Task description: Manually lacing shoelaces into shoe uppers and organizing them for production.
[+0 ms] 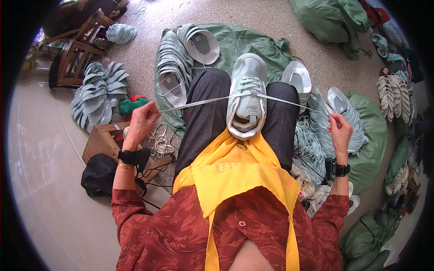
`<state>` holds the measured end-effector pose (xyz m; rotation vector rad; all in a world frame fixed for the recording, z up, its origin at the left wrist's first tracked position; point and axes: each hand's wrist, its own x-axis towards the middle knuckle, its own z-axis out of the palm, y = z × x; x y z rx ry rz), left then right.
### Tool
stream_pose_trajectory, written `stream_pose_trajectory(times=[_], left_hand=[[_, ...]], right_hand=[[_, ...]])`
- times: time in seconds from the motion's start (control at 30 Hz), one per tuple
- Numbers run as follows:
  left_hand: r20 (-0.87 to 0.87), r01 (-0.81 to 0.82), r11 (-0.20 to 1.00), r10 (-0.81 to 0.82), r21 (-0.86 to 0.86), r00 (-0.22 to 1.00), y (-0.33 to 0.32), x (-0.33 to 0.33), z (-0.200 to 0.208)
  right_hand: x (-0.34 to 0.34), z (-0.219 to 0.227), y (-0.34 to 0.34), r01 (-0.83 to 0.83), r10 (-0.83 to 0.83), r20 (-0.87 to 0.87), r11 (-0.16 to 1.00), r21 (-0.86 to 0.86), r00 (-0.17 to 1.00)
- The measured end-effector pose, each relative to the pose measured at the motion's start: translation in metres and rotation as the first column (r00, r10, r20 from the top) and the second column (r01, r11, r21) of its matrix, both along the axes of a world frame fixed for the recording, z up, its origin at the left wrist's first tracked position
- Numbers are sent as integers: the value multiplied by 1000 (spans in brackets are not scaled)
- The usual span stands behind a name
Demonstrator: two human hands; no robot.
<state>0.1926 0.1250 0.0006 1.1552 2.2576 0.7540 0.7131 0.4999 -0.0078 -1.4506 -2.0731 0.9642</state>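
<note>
Between the knees, on the dark trousers, sits a pale green sneaker point(246, 97), sole down, long axis running straight away from the body: toe far, heel opening near the yellow apron point(235, 174). One pale lace point(194, 104) runs crosswise through the eyelets, drawn taut to both sides. Left hand point(142, 122) is closed, pinching the left lace end; right hand point(340, 128) is closed on the right end. Stacks of matching shoe uppers point(97, 92) lie on the floor to the left.
</note>
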Motion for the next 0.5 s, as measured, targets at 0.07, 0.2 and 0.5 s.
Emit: stream_pose_trajectory(times=[0.07, 0.2, 0.5], left_hand=[[-57, -38, 999, 36, -26, 998, -13, -18, -4], [-145, -130, 992, 127, -6, 981, -43, -53, -13], [-248, -185, 983, 183, 18, 951, -61, -87, 2]], right_hand=[[15, -4, 3, 39, -39, 6, 999, -15, 999], [39, -14, 14, 73, -72, 12, 997, -36, 997], [82, -36, 37, 105, -104, 48, 994, -19, 993]])
